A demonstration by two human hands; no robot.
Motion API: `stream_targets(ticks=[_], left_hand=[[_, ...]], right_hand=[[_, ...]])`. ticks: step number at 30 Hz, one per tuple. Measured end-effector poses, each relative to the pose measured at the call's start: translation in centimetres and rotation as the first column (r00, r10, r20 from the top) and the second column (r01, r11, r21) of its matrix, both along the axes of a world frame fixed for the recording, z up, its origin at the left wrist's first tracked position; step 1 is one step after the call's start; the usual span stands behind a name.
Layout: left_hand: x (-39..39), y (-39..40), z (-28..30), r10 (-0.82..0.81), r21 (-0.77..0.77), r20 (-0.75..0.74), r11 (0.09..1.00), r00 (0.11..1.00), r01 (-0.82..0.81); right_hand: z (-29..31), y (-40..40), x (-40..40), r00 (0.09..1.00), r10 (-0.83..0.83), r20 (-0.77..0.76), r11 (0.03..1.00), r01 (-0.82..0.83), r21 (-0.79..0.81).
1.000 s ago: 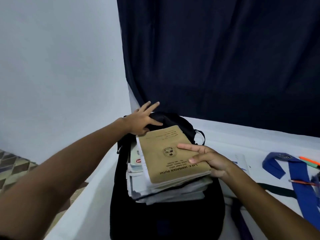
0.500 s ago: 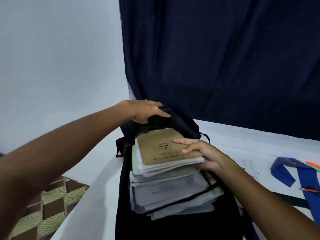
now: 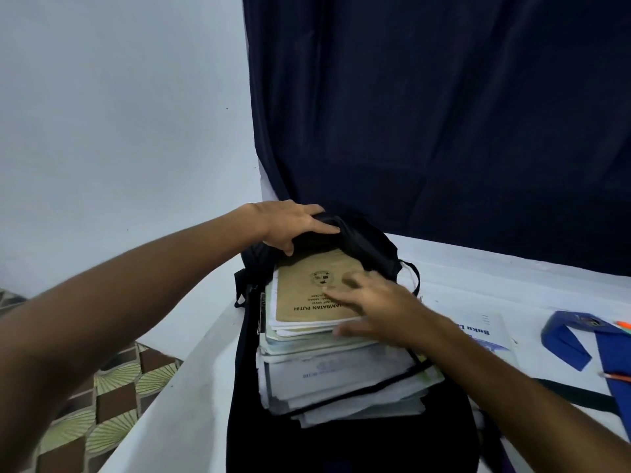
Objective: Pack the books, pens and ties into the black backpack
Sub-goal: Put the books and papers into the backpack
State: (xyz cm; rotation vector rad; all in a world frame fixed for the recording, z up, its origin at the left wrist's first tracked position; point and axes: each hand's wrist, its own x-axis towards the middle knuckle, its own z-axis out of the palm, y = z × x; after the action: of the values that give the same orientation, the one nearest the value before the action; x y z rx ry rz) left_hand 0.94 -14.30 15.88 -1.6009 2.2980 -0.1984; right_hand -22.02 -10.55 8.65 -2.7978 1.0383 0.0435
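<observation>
A black backpack [image 3: 348, 445] lies on the white table with its mouth toward the far side. A thick stack of books [image 3: 327, 373] rests on it, the far end tucked under the bag's upper flap. A brown exercise book [image 3: 307, 291] tops the stack. My left hand [image 3: 290, 225] grips the flap at the far rim, fingers over it and thumb beneath. My right hand [image 3: 368, 302] rests on the brown book's right side, fingers on the cover and thumb at the edge of the stack; it is blurred. A blue tie [image 3: 594, 346] lies at the right with an orange pen [image 3: 623, 325] by it.
A white book with blue print [image 3: 488, 329] lies on the table [image 3: 184, 397] right of the bag. A second orange pen [image 3: 618, 376] crosses the tie. A dark strap [image 3: 573, 396] runs along the table. A navy curtain [image 3: 444, 114] hangs behind; patterned floor tiles [image 3: 102, 397] show at left.
My left hand went from spread fingers to gripping the bag's flap and lifting it over the stack's far end. My right hand slid further onto the brown book as the stack moved deeper.
</observation>
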Motion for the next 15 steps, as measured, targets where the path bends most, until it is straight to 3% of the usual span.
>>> stream_targets(ticks=[3,11,15], left_hand=[[0.0,0.0,0.0,0.006,0.018,-0.002,1.000,1.000,-0.006],[-0.1,0.2,0.6,-0.001,0.049,0.013,0.999,1.000,0.001],[-0.1,0.0,-0.1,-0.023,0.033,-0.012,0.999,1.000,0.023]], right_hand=[[-3.0,-0.9,0.7,0.992,0.049,-0.112,0.992,-0.062,-0.110],[-2.1,-3.8,2.2,1.000,0.016,-0.003,0.999,-0.016,-0.035],[-3.0,-4.2,2.6,0.999,0.025,0.037,0.995,-0.021,-0.096]])
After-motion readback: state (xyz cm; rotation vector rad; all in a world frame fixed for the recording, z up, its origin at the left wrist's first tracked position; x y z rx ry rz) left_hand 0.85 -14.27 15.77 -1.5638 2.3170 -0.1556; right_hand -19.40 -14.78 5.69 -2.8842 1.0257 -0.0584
